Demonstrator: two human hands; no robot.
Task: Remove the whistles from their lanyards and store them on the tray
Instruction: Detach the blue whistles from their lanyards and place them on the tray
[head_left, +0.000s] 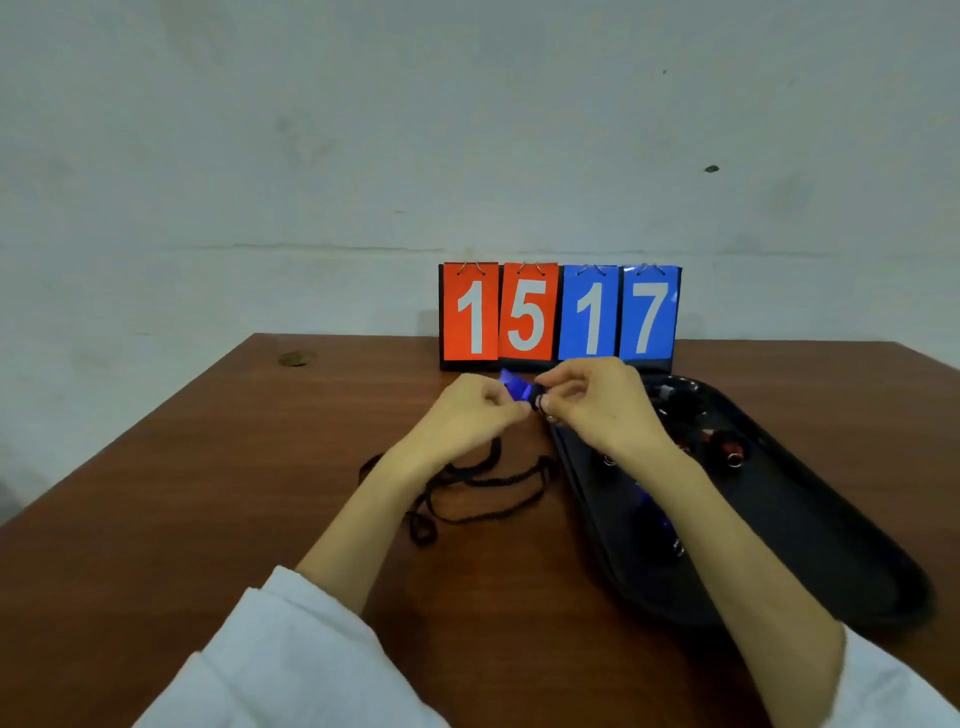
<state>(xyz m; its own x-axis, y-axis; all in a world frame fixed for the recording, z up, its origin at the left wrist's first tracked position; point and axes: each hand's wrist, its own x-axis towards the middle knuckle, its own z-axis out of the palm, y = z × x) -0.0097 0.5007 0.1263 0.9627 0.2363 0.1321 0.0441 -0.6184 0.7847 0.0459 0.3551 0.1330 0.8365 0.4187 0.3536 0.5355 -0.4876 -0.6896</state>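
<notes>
A blue whistle (514, 387) is held up between both hands, just in front of the scoreboard. My left hand (475, 410) pinches it from the left with curled fingers. My right hand (597, 402) pinches the dark end with its small ring (540, 401) from the right. Black lanyard cords (467, 488) lie tangled on the brown table below my left wrist. The black oval tray (810, 530) sits at the right and holds several whistles, among them a red one (727, 449) and a blue one (657, 514), partly hidden by my right forearm.
A flip scoreboard (560, 317) reading 15 and 17 stands at the table's far edge against the pale wall. The table's left edge (130, 431) runs diagonally toward me. White sleeves cover both forearms near the bottom.
</notes>
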